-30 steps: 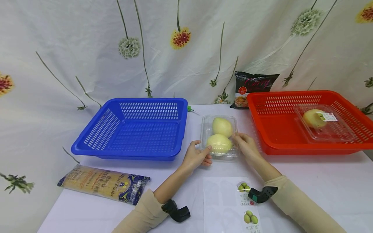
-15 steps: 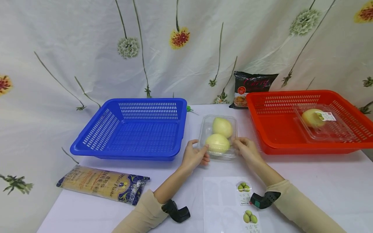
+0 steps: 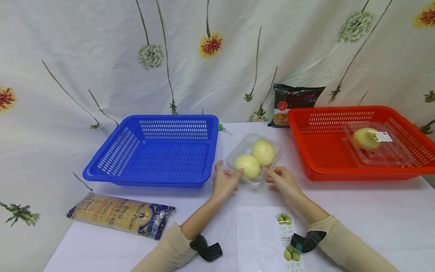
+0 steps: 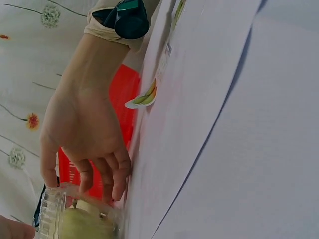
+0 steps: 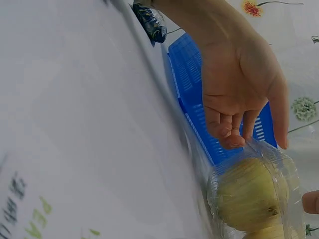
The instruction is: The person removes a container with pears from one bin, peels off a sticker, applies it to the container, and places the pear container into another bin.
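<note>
A clear plastic clamshell box [image 3: 239, 148] stands turned at an angle on the white cloth, with two pale yellow pears [image 3: 263, 152] inside. My left hand [image 3: 224, 183] holds its near left side, thumb over the lid edge; in the right wrist view this hand's curled fingers [image 5: 233, 141] are at the box wall. At the near right corner, my right hand [image 3: 283, 182] pinches the box edge, its thumb [image 4: 49, 169] against the rim in the left wrist view. Just in front lies a sheet [image 3: 258, 238] with pear stickers [image 3: 284, 219] along its right side.
Left of the box is a blue basket [image 3: 149, 182]. A red basket [image 3: 357, 176] at right holds another clear box [image 3: 391, 151] with a labelled fruit. A pasta bag [image 3: 119, 215] lies front left; a black curry packet [image 3: 295, 98] leans behind the red basket.
The box has turned clockwise, its far end swinging right and its near end left. My right hand has shifted slightly left and nearer with its corner; the left hand stays close beside it.
</note>
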Available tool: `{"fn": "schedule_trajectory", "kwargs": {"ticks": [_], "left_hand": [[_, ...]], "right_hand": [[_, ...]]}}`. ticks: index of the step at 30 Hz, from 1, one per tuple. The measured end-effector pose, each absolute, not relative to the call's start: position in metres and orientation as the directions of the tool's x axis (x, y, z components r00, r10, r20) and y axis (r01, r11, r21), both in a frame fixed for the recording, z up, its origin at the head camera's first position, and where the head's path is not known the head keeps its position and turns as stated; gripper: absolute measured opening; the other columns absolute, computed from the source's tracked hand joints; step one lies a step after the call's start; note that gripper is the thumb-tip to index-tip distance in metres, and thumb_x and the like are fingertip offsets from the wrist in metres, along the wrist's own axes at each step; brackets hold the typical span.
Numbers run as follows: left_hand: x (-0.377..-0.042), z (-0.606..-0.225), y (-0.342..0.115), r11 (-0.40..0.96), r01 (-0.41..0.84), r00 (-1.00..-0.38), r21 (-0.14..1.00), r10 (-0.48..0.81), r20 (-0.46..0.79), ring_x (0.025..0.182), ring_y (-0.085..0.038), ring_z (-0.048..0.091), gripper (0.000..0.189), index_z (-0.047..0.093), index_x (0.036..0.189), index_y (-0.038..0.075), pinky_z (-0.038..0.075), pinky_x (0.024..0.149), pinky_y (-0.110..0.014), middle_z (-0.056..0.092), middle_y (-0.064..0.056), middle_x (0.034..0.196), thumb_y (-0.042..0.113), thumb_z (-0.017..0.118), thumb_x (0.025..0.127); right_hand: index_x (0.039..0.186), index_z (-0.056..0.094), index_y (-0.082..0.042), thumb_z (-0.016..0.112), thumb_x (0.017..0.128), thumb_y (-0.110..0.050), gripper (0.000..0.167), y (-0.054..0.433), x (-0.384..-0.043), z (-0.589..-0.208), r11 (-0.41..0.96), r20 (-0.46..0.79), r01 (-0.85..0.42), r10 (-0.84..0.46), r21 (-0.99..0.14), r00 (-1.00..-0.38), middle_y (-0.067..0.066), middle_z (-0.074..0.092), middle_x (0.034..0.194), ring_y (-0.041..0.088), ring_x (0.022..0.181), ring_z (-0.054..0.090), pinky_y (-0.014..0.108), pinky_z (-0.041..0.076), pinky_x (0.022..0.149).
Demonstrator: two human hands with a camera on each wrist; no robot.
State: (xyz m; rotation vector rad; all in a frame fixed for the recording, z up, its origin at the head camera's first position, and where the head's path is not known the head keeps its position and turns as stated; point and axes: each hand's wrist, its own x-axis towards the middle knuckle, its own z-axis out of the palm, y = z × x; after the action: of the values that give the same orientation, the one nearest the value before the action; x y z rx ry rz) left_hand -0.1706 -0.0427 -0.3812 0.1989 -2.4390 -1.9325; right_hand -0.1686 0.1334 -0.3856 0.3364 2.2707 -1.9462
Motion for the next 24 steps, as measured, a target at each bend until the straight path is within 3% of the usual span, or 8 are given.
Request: {"fn": "schedule_trajectory", "kwargs": {"ticks": [5, 9, 13, 15, 19, 21, 24], "left_hand": [[-0.168, -0.383, -0.038, 0.250, -0.030, -0.982, 0.968, -0.187, 0.018, 0.067, -0.016, 0.051, 0.091, 0.018, 0.142, -0.009, 0.048, 0.054, -0.026, 0.047, -0.016, 0.100, 0.019, 0.074, 0.076], [-0.164, -0.385, -0.034, 0.306, -0.031, -0.970, 0.951, -0.238, 0.045, 0.084, -0.027, 0.055, 0.098, 0.015, 0.143, -0.011, 0.048, 0.072, -0.037, 0.047, -0.023, 0.112, 0.021, 0.075, 0.073], [-0.160, -0.387, -0.030, 0.305, -0.062, -0.975, 0.950, -0.222, 0.008, 0.111, -0.043, 0.050, 0.105, 0.007, 0.144, -0.013, 0.042, 0.095, -0.048, 0.037, -0.034, 0.129, 0.021, 0.076, 0.072], [-0.158, -0.387, -0.029, 0.294, -0.091, -0.980, 0.951, -0.198, -0.033, 0.125, -0.048, 0.037, 0.108, 0.003, 0.144, -0.013, 0.032, 0.105, -0.051, 0.028, -0.039, 0.137, 0.022, 0.076, 0.073], [-0.154, -0.387, -0.027, 0.245, -0.154, -0.980, 0.957, -0.160, -0.116, 0.136, -0.047, 0.018, 0.112, -0.003, 0.145, -0.012, 0.017, 0.112, -0.050, 0.018, -0.039, 0.145, 0.025, 0.076, 0.074], [-0.153, -0.387, -0.026, 0.199, -0.179, -0.978, 0.964, -0.139, -0.154, 0.138, -0.045, 0.016, 0.113, -0.005, 0.145, -0.011, 0.015, 0.113, -0.049, 0.017, -0.037, 0.146, 0.026, 0.075, 0.074], [-0.150, -0.387, -0.023, 0.139, -0.210, -0.975, 0.968, -0.104, -0.197, 0.139, -0.043, 0.013, 0.112, -0.005, 0.146, -0.010, 0.012, 0.113, -0.049, 0.016, -0.034, 0.148, 0.025, 0.075, 0.075]], "right_hand": [[0.113, 0.045, 0.004, 0.055, 0.093, -0.032, 0.043, 0.134, -0.168, -0.386, 0.202, -0.243, 0.257, 0.088, -0.945, -0.966, 0.018, 0.053, 0.112, 0.019, 0.088, 0.059, 0.022, 0.049, 0.063], [0.133, 0.032, 0.007, 0.048, 0.095, -0.026, 0.053, 0.139, -0.173, -0.386, 0.146, -0.227, 0.249, 0.148, -0.957, -0.963, 0.024, 0.051, 0.117, 0.010, 0.075, 0.059, 0.018, 0.048, 0.060], [0.144, 0.018, 0.004, 0.043, 0.097, -0.024, 0.060, 0.147, -0.182, -0.385, 0.058, -0.220, 0.237, 0.207, -0.970, -0.953, 0.027, 0.045, 0.125, 0.009, 0.075, 0.055, 0.019, 0.047, 0.072], [0.147, 0.014, 0.002, 0.041, 0.097, -0.025, 0.063, 0.150, -0.188, -0.386, 0.037, -0.219, 0.233, 0.225, -0.972, -0.949, 0.027, 0.042, 0.130, 0.017, 0.085, 0.056, 0.025, 0.046, 0.085], [0.150, 0.007, -0.001, 0.039, 0.097, -0.030, 0.068, 0.152, -0.199, -0.388, -0.010, -0.232, 0.236, 0.239, -0.972, -0.943, 0.027, 0.033, 0.141, 0.035, 0.113, 0.048, 0.040, 0.033, 0.105], [0.150, 0.006, -0.002, 0.039, 0.097, -0.032, 0.070, 0.152, -0.204, -0.390, -0.042, -0.233, 0.230, 0.242, -0.972, -0.942, 0.026, 0.029, 0.145, 0.036, 0.124, 0.040, 0.040, 0.030, 0.108], [0.149, 0.013, 0.000, 0.040, 0.096, -0.032, 0.068, 0.151, -0.212, -0.392, -0.078, -0.215, 0.202, 0.261, -0.976, -0.941, 0.024, 0.028, 0.146, 0.033, 0.128, 0.036, 0.039, 0.032, 0.108]]}}
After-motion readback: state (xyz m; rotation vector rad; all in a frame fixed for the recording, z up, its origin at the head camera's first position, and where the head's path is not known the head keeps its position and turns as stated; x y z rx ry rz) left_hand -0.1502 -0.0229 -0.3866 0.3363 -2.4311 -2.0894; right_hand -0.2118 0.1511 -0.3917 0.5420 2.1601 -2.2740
